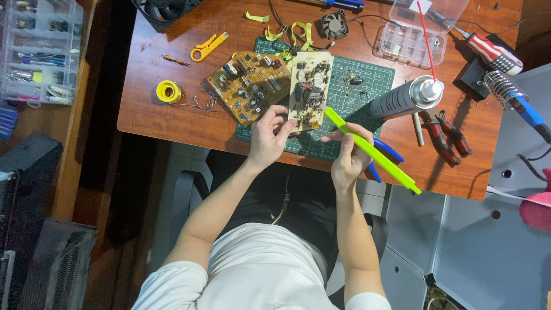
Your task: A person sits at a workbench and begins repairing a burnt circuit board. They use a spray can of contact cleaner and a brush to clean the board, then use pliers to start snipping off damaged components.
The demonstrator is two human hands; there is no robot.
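A reddish wooden tabletop (149, 115) fills the upper view, its grain smooth and glossy, with a dark green gridded cutting mat (367, 80) laid in the middle. On the mat lie two circuit boards: a brown one (248, 86), tilted and crowded with small parts, and a pale cream one (310, 89), long and rectangular, standing lengthwise toward the person. The left hand (270, 135) is closed on the near edge of the pale board, thumb on top. The right hand (347, 158) is clamped around a long bright green plastic tool (370, 149), straight and flat-sided, whose tip touches the pale board's near half (what it does there is too small to tell). Work on this board looks under way, not finished; the brown board lies untouched. To the right lie a ribbed grey spray can (402, 97) with a thin red straw, red-handled pliers (447, 135), and a soldering iron (516, 97) with a blue grip. A yellow roll of tape (169, 92) sits at the left.
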